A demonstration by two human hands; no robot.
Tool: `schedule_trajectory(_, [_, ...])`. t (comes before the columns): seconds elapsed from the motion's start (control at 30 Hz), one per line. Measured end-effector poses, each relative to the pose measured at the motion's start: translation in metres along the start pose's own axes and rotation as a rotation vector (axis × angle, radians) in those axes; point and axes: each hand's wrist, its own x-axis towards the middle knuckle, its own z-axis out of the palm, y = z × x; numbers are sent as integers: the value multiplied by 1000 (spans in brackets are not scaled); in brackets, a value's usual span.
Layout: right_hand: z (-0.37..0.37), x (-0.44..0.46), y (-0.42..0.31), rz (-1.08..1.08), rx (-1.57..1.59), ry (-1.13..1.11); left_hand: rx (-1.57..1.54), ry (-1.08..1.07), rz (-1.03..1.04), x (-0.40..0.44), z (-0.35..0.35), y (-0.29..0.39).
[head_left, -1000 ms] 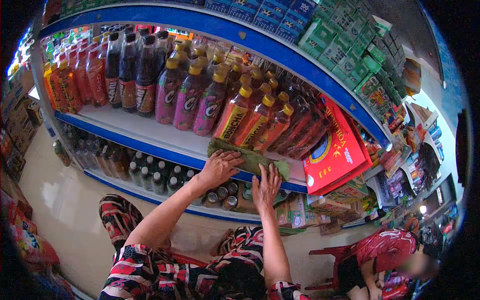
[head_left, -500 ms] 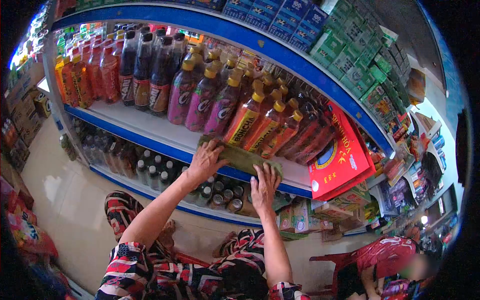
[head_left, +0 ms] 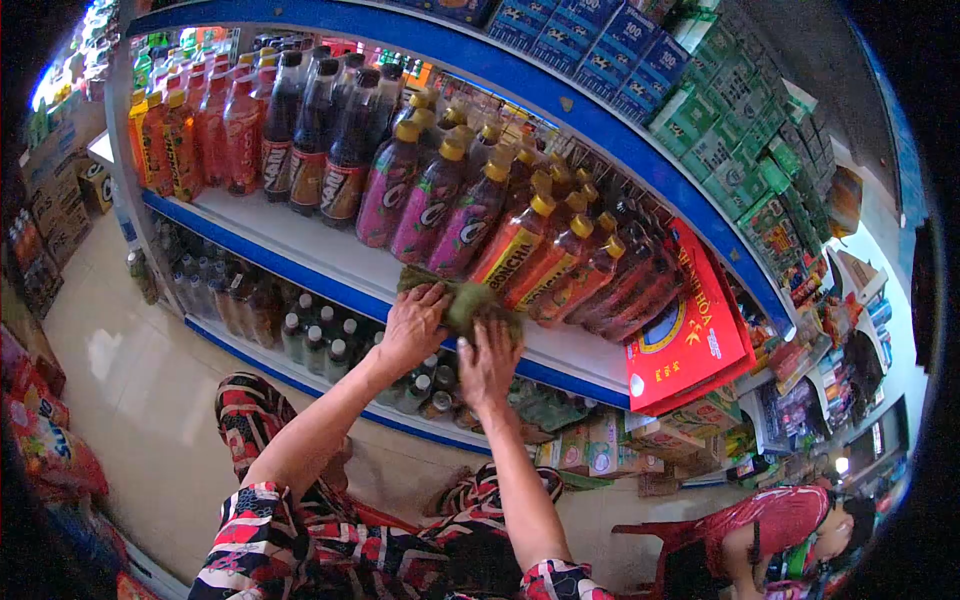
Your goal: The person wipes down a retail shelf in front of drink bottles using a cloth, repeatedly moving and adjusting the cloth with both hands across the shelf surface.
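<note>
A folded, bunched olive-green cloth (head_left: 470, 301) lies on the front edge of the white shelf (head_left: 330, 252), just before the drink bottles. My left hand (head_left: 414, 326) grips its left end, fingers bent over it. From the right, my right hand (head_left: 489, 363) presses and holds the other end, slightly blurred by motion. Right behind the cloth stand purple-labelled bottles (head_left: 440, 225) and orange-yellow bottles (head_left: 538, 255) with yellow caps. Both hands rest at the shelf's blue front strip (head_left: 350, 292).
Dark cola bottles (head_left: 348, 150) and red drinks (head_left: 242, 135) fill the shelf's left. A red box (head_left: 690, 350) leans at its right end. Capped bottles (head_left: 338, 360) stand on the lower shelf. A person in a red shirt (head_left: 775, 520) sits at lower right.
My right hand has moved left toward my left hand, bunching the cloth that was stretched flat along the shelf edge. My left hand has barely moved. The view has shifted slightly.
</note>
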Motion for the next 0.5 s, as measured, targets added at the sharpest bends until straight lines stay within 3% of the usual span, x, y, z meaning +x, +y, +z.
schedule_trajectory(0.2, [1, 2, -17, -135, 34, -5, -79, 14, 75, 0, -8, -17])
schedule_trajectory(0.37, [-14, -2, 5, -95, 96, -74, -144, -72, 96, 2, -36, -48])
schedule_trajectory(0.5, [-18, -4, 17, -79, 58, -89, 156, -48, 82, 2, -66, -83])
